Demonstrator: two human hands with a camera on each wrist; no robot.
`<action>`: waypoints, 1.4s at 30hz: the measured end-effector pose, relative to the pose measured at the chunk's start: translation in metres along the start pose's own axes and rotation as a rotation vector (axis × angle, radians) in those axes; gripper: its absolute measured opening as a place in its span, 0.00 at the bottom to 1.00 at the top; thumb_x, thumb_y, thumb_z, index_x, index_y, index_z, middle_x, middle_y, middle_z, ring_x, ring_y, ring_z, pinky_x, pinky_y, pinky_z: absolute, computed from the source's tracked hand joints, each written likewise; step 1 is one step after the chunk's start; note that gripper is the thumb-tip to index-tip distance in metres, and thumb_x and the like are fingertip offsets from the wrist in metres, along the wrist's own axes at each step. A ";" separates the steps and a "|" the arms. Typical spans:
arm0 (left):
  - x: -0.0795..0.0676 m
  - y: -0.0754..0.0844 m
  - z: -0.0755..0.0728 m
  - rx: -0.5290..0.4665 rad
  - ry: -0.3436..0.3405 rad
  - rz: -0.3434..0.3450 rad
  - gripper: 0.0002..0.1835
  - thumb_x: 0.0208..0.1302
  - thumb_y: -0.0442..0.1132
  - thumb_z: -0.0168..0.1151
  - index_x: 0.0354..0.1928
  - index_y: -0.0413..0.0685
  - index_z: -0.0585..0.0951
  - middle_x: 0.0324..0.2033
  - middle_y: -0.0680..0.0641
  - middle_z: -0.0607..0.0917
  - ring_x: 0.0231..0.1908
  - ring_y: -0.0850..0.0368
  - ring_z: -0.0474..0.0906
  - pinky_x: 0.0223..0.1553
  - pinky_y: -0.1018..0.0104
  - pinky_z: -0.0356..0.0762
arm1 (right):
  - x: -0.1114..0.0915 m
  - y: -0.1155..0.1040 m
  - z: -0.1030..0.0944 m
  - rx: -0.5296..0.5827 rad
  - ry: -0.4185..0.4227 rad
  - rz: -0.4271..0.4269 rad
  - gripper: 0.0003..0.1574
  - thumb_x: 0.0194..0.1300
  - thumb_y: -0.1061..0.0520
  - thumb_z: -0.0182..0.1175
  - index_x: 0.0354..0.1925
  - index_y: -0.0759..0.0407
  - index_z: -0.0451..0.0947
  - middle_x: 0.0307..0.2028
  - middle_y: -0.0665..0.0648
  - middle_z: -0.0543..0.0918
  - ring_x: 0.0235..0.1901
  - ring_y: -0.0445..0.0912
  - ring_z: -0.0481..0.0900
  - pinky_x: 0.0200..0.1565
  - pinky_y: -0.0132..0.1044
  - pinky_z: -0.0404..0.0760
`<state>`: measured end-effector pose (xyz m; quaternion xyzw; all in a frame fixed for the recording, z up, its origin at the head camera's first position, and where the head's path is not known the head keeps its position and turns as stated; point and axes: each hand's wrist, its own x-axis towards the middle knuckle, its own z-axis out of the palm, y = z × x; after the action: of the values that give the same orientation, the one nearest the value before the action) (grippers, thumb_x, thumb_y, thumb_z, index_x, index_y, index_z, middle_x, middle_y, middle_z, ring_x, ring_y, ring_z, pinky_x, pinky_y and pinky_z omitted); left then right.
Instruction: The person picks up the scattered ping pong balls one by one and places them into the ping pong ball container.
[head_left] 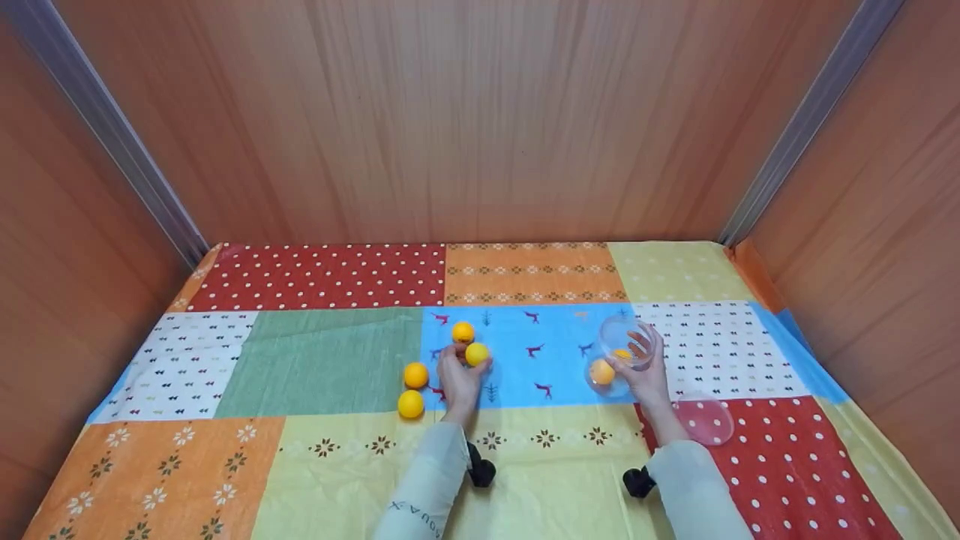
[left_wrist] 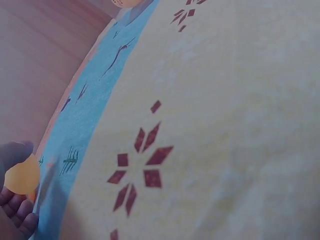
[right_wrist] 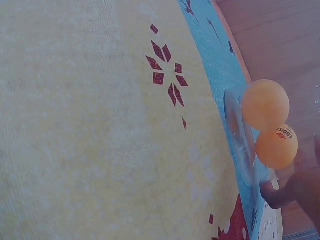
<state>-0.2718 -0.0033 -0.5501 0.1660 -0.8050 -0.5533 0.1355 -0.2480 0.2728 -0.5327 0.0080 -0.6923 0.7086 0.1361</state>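
Note:
Between its thumb and fingers, my left hand (head_left: 459, 386) pinches an orange table tennis ball (head_left: 477, 354) over the blue patch of cloth. The left wrist view shows the same ball (left_wrist: 23, 176) at its left edge. Another ball (head_left: 463, 331) lies just beyond that hand, and two more balls, one farther (head_left: 416, 374) and one nearer (head_left: 410, 404), lie to its left. My right hand (head_left: 651, 379) grips a clear round jar (head_left: 621, 318), its mouth uncovered. Inside are orange balls; the right wrist view shows an upper ball (right_wrist: 265, 105) and a lower printed ball (right_wrist: 276, 146).
A clear round lid (head_left: 705, 421) lies flat on the cloth, right of my right forearm. The patchwork tablecloth (head_left: 337, 360) covers the table. Wooden panels (head_left: 480, 120) stand at the back and both sides. Black wrist cameras sit at both cuffs.

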 end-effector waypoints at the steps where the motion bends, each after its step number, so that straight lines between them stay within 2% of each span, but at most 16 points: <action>1: 0.000 0.001 0.000 0.001 0.002 0.010 0.21 0.41 0.35 0.72 0.39 0.39 0.75 0.33 0.46 0.74 0.34 0.52 0.69 0.38 0.62 0.68 | 0.000 0.000 0.000 0.002 0.000 -0.001 0.50 0.50 0.72 0.60 0.64 0.60 0.46 0.59 0.68 0.57 0.60 0.61 0.53 0.57 0.52 0.57; 4: -0.001 0.003 -0.001 -0.002 -0.008 0.016 0.21 0.41 0.35 0.72 0.39 0.39 0.75 0.33 0.46 0.74 0.34 0.52 0.69 0.38 0.62 0.69 | 0.001 0.000 0.000 0.001 0.000 0.004 0.49 0.50 0.71 0.61 0.64 0.59 0.46 0.59 0.66 0.58 0.60 0.60 0.53 0.56 0.51 0.58; 10: -0.001 0.006 -0.004 -0.021 -0.039 -0.015 0.22 0.43 0.36 0.71 0.42 0.40 0.74 0.36 0.46 0.73 0.36 0.52 0.69 0.41 0.61 0.69 | 0.001 0.000 -0.001 -0.025 0.006 0.036 0.50 0.50 0.68 0.63 0.64 0.55 0.47 0.59 0.64 0.58 0.61 0.58 0.53 0.57 0.49 0.59; 19: -0.007 0.013 -0.005 -0.067 -0.071 -0.007 0.22 0.44 0.35 0.70 0.43 0.41 0.74 0.37 0.46 0.72 0.37 0.52 0.69 0.41 0.62 0.70 | 0.001 0.002 0.000 -0.011 -0.002 0.008 0.50 0.50 0.69 0.62 0.65 0.58 0.46 0.59 0.67 0.57 0.60 0.60 0.52 0.57 0.51 0.57; 25: -0.013 0.020 -0.005 -0.054 -0.082 0.036 0.22 0.44 0.35 0.70 0.43 0.40 0.74 0.36 0.47 0.72 0.37 0.50 0.69 0.40 0.62 0.69 | 0.000 0.002 -0.001 -0.001 0.002 0.008 0.50 0.50 0.69 0.62 0.64 0.58 0.47 0.59 0.66 0.57 0.60 0.60 0.53 0.56 0.51 0.58; 32: -0.019 0.027 -0.004 -0.111 -0.090 0.126 0.21 0.43 0.33 0.70 0.41 0.38 0.73 0.36 0.46 0.73 0.38 0.45 0.70 0.38 0.62 0.69 | 0.001 0.004 0.001 0.045 0.003 -0.047 0.49 0.48 0.76 0.59 0.63 0.64 0.46 0.57 0.67 0.58 0.58 0.60 0.53 0.58 0.49 0.55; 36: -0.022 0.033 -0.004 -0.130 -0.120 0.120 0.21 0.44 0.33 0.69 0.42 0.38 0.73 0.37 0.46 0.72 0.38 0.45 0.70 0.39 0.63 0.68 | 0.001 0.004 0.001 0.057 -0.003 -0.040 0.49 0.48 0.75 0.59 0.64 0.66 0.44 0.57 0.70 0.56 0.58 0.62 0.52 0.57 0.52 0.55; 42: -0.024 0.040 -0.003 -0.138 -0.138 0.126 0.21 0.44 0.33 0.69 0.42 0.38 0.74 0.37 0.46 0.73 0.37 0.48 0.69 0.38 0.63 0.68 | 0.000 0.002 0.001 0.053 -0.001 -0.008 0.50 0.50 0.74 0.59 0.65 0.62 0.44 0.59 0.68 0.56 0.59 0.61 0.52 0.57 0.52 0.57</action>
<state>-0.2536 0.0177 -0.5128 0.0668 -0.7811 -0.6080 0.1253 -0.2488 0.2721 -0.5344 0.0148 -0.6732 0.7262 0.1382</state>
